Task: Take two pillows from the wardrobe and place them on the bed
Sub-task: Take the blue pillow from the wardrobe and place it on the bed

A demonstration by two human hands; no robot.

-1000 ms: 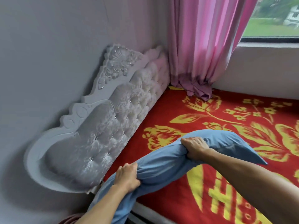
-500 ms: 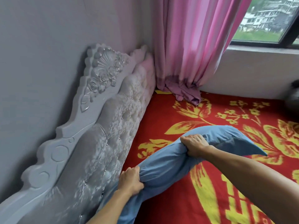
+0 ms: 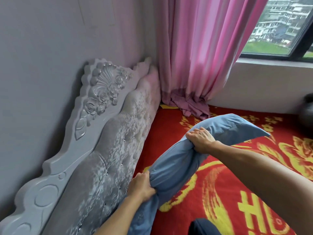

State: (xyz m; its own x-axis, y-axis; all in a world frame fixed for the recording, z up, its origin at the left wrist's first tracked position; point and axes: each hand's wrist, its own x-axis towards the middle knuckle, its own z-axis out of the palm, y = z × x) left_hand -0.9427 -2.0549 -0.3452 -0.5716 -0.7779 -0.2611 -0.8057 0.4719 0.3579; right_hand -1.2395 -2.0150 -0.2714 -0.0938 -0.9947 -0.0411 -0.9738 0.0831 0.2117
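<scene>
A blue pillow (image 3: 177, 160) hangs lengthwise over the bed (image 3: 211, 197), which is covered by a red blanket with yellow flowers. My left hand (image 3: 141, 185) grips the pillow's near end, close to the padded headboard. My right hand (image 3: 201, 139) squeezes the pillow further along, and its far corner points right toward the window. The pillow's lower end droops past my left wrist. No second pillow and no wardrobe are in view.
A grey tufted headboard (image 3: 108, 150) with carved flowers leans along the wall at left. A pink curtain (image 3: 199, 53) bunches on the bed's far corner. A window (image 3: 277, 26) sits above a ledge. A dark round object (image 3: 307, 111) rests at the right edge.
Both hands have carried the pillow further onto the bed, toward the headboard and curtain. My view has moved in closer and tilted up, showing more window.
</scene>
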